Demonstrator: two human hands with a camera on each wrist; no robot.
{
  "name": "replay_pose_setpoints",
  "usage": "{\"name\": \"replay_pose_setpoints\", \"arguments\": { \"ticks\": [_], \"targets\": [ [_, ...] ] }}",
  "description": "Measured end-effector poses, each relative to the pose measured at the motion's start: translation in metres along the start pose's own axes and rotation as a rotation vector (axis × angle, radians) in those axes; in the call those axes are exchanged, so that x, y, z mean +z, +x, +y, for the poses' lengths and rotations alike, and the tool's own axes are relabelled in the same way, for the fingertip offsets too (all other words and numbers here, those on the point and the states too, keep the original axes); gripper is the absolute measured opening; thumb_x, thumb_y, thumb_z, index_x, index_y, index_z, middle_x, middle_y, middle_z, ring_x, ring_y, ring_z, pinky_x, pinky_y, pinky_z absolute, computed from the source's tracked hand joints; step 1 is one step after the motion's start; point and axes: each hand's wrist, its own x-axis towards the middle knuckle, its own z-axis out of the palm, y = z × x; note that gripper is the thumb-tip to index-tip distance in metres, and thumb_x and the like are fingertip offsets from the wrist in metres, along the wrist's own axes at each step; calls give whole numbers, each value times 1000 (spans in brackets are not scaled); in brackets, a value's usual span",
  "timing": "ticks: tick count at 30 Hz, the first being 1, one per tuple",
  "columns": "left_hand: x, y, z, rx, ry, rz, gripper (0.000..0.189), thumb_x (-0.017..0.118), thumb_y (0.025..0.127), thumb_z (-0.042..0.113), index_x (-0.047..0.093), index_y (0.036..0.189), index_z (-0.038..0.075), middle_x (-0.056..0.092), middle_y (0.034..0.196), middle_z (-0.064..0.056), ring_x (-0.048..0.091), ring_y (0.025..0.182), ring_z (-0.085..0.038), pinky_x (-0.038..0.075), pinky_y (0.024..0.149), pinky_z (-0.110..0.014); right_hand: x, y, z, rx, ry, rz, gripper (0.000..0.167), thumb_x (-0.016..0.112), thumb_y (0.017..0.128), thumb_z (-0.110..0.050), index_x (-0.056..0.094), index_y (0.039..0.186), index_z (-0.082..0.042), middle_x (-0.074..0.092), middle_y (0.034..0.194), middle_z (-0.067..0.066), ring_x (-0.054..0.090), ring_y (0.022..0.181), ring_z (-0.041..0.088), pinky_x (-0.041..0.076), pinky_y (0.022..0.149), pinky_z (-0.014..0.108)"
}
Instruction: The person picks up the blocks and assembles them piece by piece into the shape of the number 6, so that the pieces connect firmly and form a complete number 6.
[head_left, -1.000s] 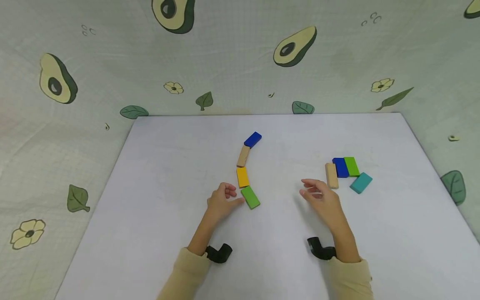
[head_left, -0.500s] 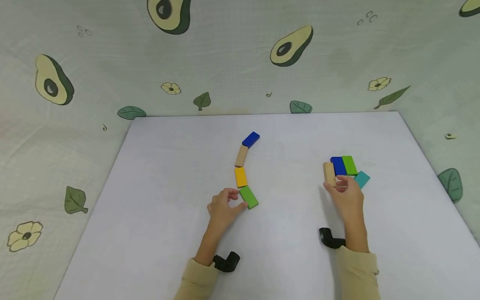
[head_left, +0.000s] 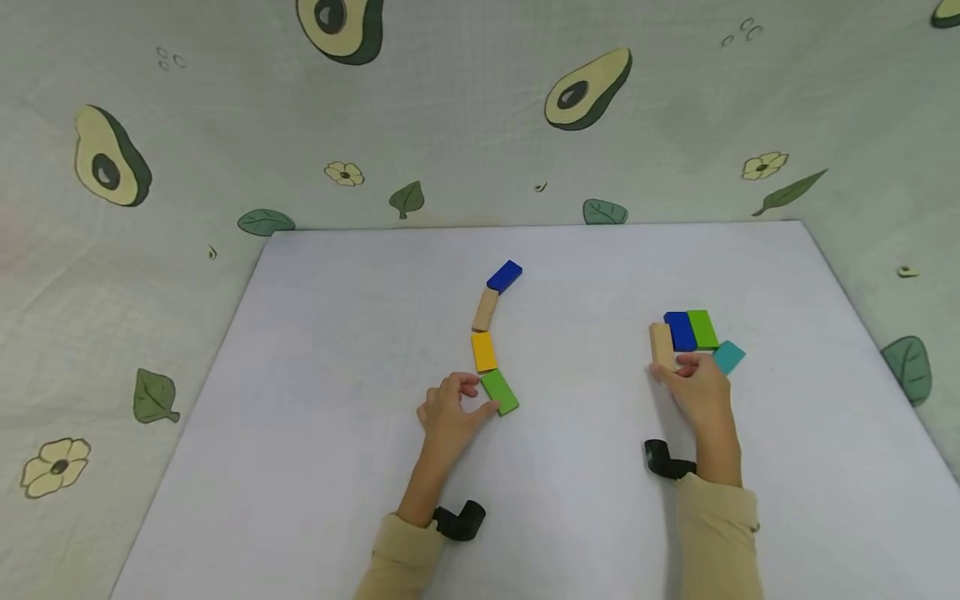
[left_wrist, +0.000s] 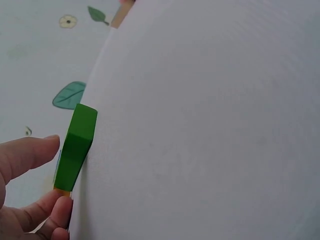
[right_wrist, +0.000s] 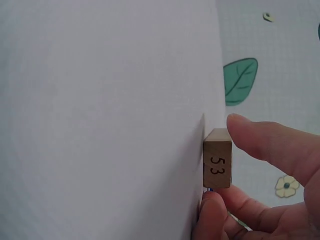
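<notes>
In the head view, the green block [head_left: 499, 392] forms the near end of a curved row with a yellow block [head_left: 484, 352], a plain wooden block [head_left: 485, 310] and a blue block [head_left: 505, 277]. My left hand [head_left: 450, 414] lies along the green block's left side, its thumb right at the lower edge and its fingertips by the upper corner. To the right, my right hand [head_left: 703, 393] pinches the near end of another plain wooden block [head_left: 661, 344]. The right wrist view has the number 53 on that wooden block's [right_wrist: 217, 165] end face, between thumb and fingers.
Beside the pinched block lie a blue block [head_left: 681, 331], a green block [head_left: 702, 329] and a teal block [head_left: 729, 357], partly behind my right hand. The white table [head_left: 570, 467] ends at a cloth backdrop [head_left: 465, 100] printed with avocados. Both wrists carry a black camera mount.
My right hand has moved right onto the wooden block beside the loose group and now pinches it. The left hand has shifted slightly, bringing its thumb up to the green block's lower edge.
</notes>
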Motion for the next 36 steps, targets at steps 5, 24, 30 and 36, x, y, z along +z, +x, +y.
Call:
{"name": "replay_pose_setpoints", "arguments": {
  "ticks": [5,24,30,36],
  "targets": [
    [2,2,0,-13,24,-1,40,75,75,31,56,106,14,54,88,-1,43,92,-22,22,86,-47,1,2,-1,10,-12,-3,67,56,89,-41,37,133,6,46,112,21,46,98,30,42,75,33],
    [3,3,2,-31,44,-4,40,76,75,29,55,107,17,52,86,-1,42,91,-22,23,85,-46,0,1,-3,47,-22,-15,59,56,90,-35,41,124,10,48,114,26,46,98,33,43,77,38],
    [4,3,1,-34,48,-5,41,76,75,30,55,107,17,52,86,0,42,91,-22,23,86,-47,0,-2,-3,58,-13,-12,58,54,91,-35,41,126,9,47,115,24,46,99,32,44,77,35],
    [3,3,2,-38,41,-15,40,75,76,30,54,108,17,52,87,-1,42,92,-23,22,87,-48,-2,-5,0,-4,-22,17,57,53,92,-34,43,126,11,50,111,22,49,94,27,41,63,19]
  ]
}}
